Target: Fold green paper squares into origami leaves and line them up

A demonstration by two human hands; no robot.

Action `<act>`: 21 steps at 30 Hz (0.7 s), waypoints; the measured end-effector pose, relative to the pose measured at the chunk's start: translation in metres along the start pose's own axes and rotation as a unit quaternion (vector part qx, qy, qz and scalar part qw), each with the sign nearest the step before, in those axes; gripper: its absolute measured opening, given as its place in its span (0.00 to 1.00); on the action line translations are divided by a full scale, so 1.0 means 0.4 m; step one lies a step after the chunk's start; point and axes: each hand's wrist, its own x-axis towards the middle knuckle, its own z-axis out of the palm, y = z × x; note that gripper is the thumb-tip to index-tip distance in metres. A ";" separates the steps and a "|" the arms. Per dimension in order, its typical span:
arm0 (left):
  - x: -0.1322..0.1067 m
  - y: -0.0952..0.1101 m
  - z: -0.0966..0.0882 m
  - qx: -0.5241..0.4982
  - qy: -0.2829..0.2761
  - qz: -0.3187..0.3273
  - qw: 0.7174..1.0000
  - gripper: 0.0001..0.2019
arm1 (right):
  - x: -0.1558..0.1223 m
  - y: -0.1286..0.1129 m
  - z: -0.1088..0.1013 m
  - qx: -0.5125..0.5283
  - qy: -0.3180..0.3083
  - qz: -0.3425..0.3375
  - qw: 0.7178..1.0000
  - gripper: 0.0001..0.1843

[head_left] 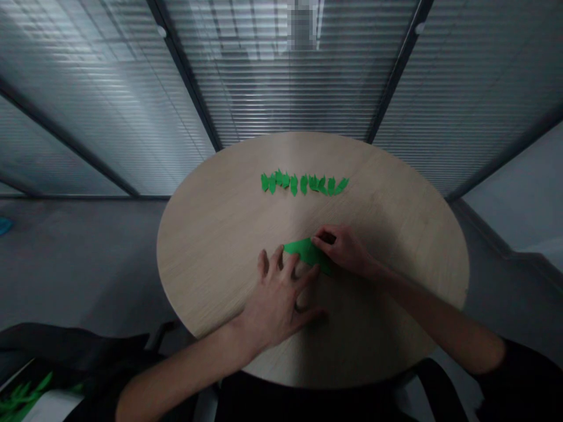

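Note:
A piece of green paper (308,251), roughly triangular and perhaps folded, lies on the round wooden table in front of me. My left hand (275,302) is spread over its near side, with some fingertips pressing on the paper and the thumb stretched out to the right. At the paper's upper right edge, the thumb and index finger of my right hand (345,249) pinch it. Part of the sheet is covered by my fingers. Beyond both hands, several small green leaf-shaped paper pieces (304,184) form a row across the table.
The round table (197,234) stands close to glass partitions with blinds (290,94). At the lower left, green pieces (26,398) and a white object (53,405) rest beside a dark chair (79,340). A blue item (5,225) is on the floor at far left.

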 end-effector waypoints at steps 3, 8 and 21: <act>-0.003 0.004 0.001 -0.005 -0.003 -0.015 1.000 0.36 | 0.001 0.002 0.001 -0.003 0.001 -0.005 1.000 0.10; -0.005 0.001 0.013 -0.007 0.018 -0.011 1.000 0.38 | 0.000 0.007 0.006 0.010 0.002 -0.007 1.000 0.10; -0.005 -0.004 0.038 0.070 0.035 -0.017 0.997 0.37 | 0.000 0.004 0.002 0.011 0.002 -0.012 1.000 0.10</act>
